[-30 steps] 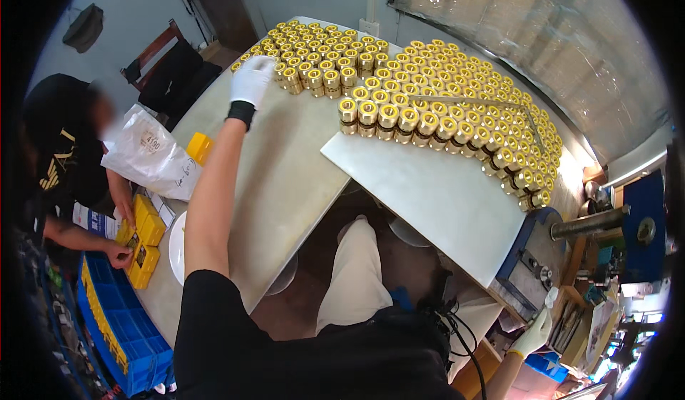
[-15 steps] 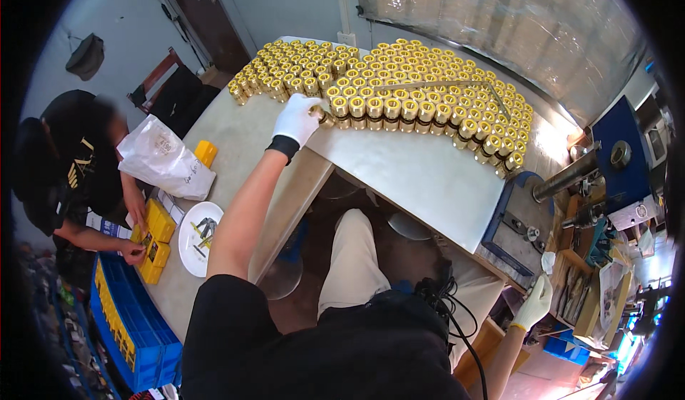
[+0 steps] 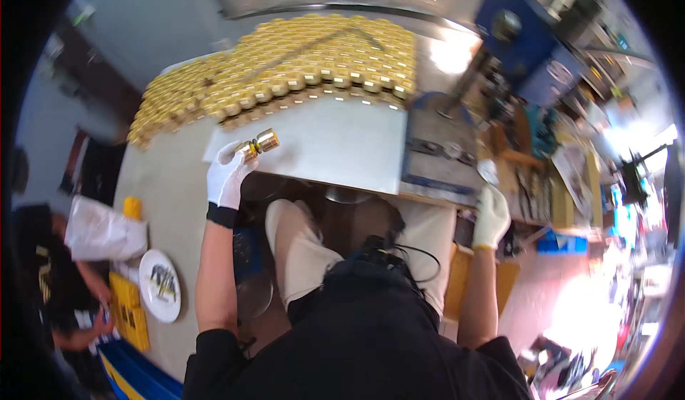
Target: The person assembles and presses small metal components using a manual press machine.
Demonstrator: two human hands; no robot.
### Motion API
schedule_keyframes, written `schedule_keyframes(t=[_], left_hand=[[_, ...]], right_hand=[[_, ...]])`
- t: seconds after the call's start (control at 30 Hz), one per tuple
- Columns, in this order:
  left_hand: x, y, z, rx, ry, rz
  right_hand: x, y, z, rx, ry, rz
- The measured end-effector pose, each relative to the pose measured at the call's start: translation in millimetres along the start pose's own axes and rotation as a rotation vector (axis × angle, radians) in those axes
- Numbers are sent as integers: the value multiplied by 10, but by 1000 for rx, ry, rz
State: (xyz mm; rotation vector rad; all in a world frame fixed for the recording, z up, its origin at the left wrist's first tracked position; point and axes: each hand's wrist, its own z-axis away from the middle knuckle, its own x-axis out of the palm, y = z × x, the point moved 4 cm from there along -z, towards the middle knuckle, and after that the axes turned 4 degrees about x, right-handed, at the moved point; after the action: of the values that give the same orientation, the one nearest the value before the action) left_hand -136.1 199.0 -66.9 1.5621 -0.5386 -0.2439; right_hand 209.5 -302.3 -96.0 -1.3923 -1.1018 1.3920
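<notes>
L hand (image 3: 227,179), white-gloved, grasps two small gold-capped jars (image 3: 257,144) by the fingertips, held just above the near-left corner of the pale grey sheet (image 3: 335,147) lying on the bench (image 3: 160,186). R hand (image 3: 491,216), also white-gloved, hangs loosely curled and holds nothing, near the bench's right edge, beside the grey metal press base (image 3: 437,159). Behind the sheet stands the big packed block of gold-lidded jars (image 3: 300,64), rows touching each other.

Risk, as I judge it: two jars in one pinch grip w/ a glove is a weak hold, so one could slip and drop off the bench edge onto the lap or floor. Swinging back toward the block could also knock the front row, since the jars stand tight and might topple in a chain.

Vs. 0.5 s ago: L hand was out at the front row of the block; it's now pulled back to the sheet corner w/ jars in it. R hand has risen from low at the side toward the bench. A person at far left (image 3: 50,279) stays by the yellow trays (image 3: 128,311).
</notes>
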Motion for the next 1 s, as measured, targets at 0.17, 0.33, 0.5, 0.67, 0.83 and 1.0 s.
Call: schedule_keyframes(t=[0.17,0.33,0.5,0.67,0.83,1.0], left_hand=[[1736,-117,359,-156,-350,197],[2908,-358,444,-27,-554,53],[3649,65,548,597,-575,-586],[4317,663,743,547,-824,-744],[3888,265,942,742,-625,-470],[2631,-155,1541,337,-596,-517]], right_hand=[[-65,209,-70,13,36,-93],[-68,134,-56,33,20,-163],[-125,159,-53,52,12,-192],[-139,219,-80,6,20,-207],[-304,-65,-10,115,-66,-143],[-978,-2074,-68,-653,255,-13]])
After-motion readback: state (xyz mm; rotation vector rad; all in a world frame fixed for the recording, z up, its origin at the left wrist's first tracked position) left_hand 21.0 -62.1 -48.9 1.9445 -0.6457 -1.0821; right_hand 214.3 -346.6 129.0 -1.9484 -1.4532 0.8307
